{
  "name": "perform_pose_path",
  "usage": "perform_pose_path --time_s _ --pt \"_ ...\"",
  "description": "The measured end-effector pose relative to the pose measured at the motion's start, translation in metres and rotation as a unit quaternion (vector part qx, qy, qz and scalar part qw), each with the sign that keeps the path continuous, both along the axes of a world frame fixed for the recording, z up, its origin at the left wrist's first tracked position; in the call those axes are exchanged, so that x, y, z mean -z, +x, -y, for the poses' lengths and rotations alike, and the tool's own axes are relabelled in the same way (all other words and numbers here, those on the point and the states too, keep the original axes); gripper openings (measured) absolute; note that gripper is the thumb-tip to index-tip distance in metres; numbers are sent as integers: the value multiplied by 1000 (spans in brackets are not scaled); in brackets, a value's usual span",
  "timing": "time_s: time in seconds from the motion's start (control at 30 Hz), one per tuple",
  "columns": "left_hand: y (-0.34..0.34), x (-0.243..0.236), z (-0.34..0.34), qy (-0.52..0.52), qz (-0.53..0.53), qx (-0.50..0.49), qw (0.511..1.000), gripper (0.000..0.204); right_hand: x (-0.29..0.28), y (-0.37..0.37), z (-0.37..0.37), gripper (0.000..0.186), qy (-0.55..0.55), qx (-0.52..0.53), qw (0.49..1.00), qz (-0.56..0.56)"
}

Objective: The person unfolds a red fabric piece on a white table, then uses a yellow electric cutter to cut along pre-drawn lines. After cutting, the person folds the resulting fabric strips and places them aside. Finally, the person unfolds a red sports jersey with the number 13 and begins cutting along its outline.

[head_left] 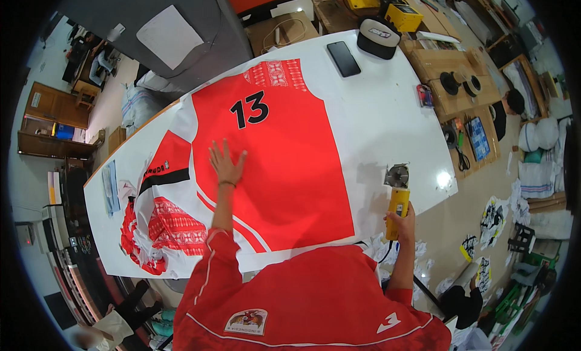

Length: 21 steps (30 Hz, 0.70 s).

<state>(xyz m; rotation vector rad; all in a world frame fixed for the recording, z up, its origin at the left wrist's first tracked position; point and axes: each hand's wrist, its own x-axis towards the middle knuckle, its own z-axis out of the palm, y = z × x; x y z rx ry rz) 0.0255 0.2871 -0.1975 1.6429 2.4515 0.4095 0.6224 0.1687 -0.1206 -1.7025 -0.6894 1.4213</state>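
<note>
A red jersey panel (284, 175) with a black printed figure and a white-patterned shoulder lies spread on the white table (387, 103). My left hand (226, 166) rests on its left part, palm down with fingers spread. At the table's right side, my right hand (402, 223) is wrapped round the yellow body of an electric rotary cloth cutter (397, 204). The cutter's round metal head points away from me, apart from the red panel. Left of the panel is a heap of red and white printed fabric (175, 221), partly crumpled, with a black band.
Toward the far edge lie a black phone (344, 59) and a cap (378, 38). A wooden board (463, 78) beyond the right edge carries spools, with scissors (463, 160) nearby. Fabric scraps (495, 221) litter the floor at right. Another person (112, 330) is at lower left.
</note>
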Motion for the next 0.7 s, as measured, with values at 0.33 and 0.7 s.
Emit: perform_pose_path --time_s 0.33,0.7 --pt "144 -21 175 -32 40 88 995 93 6 0 67 65 27 -78 991 109" --pt "103 -8 249 -25 3 105 994 100 6 -19 165 79 -3 -133 949 285"
